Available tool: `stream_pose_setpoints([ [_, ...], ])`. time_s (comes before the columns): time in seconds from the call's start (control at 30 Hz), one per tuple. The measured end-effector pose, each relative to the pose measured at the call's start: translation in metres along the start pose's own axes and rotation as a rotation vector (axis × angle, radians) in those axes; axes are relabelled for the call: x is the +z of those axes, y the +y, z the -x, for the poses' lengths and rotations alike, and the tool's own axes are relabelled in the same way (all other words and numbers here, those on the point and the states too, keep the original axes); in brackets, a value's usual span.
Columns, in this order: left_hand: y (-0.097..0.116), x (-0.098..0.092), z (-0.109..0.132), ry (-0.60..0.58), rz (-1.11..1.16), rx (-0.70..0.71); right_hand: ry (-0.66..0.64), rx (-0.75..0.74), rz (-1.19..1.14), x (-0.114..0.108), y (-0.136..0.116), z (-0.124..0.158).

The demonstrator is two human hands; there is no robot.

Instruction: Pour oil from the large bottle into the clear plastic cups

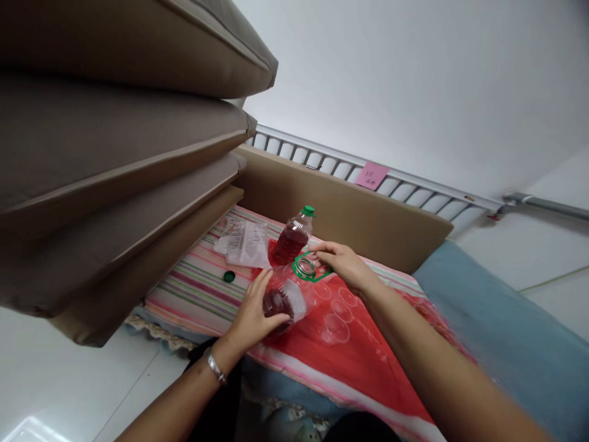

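The left hand (257, 313) is wrapped around the body of an open bottle (278, 301) of dark red liquid, its fingers spread along one side and its thumb set apart across the front. The right hand (343, 261) has its fingers bent nearly closed on the green handle (326, 276) at the bottle's neck. This bottle is over the bed (193, 294), toward the near edge, at the left end of a red sheet (368, 362); whether its base touches the sheet is hidden. A second bottle (291, 242), with its green cap on, stands just beyond it, nearer the far edge. A loose green cap (229, 276) lies on the bed's striped cover, left of the left hand, near a clear plastic bag (248, 242). Several clear cups (335, 328) sit on the red sheet below the right forearm.
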State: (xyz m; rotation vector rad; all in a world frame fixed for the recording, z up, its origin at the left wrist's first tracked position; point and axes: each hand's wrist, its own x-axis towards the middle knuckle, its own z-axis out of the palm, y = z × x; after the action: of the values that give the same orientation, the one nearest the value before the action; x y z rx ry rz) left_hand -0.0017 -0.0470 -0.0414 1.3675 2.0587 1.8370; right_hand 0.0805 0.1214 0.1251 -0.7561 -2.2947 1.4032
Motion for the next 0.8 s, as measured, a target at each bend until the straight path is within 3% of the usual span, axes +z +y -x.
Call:
stream_pose_setpoints([
  [0.13,0.007,0.0,-0.014,-0.034,-0.036,0.045,-0.016,-0.193,0.166,-0.015,0.032,0.01],
  [0.3,0.007,-0.001,-0.02,-0.042,-0.072,0.059,-0.037,-0.452,0.554,-0.025,0.067,0.019],
  [0.4,0.005,0.0,-0.02,-0.037,-0.085,0.065,0.07,-0.646,0.813,-0.023,0.076,0.028],
  [0.5,0.005,0.001,-0.021,-0.032,-0.09,0.07,0.238,-0.757,1.018,-0.013,0.068,0.043],
  [0.57,0.006,0.002,-0.021,-0.032,-0.088,0.075,0.282,-0.803,1.077,-0.003,0.056,0.056],
  [0.67,0.005,0.003,-0.02,-0.034,-0.075,0.083,0.244,-0.857,1.092,0.016,0.035,0.068],
  [0.8,0.004,0.004,-0.017,-0.023,-0.042,0.07,0.196,-0.815,1.114,0.04,0.015,0.067],
])
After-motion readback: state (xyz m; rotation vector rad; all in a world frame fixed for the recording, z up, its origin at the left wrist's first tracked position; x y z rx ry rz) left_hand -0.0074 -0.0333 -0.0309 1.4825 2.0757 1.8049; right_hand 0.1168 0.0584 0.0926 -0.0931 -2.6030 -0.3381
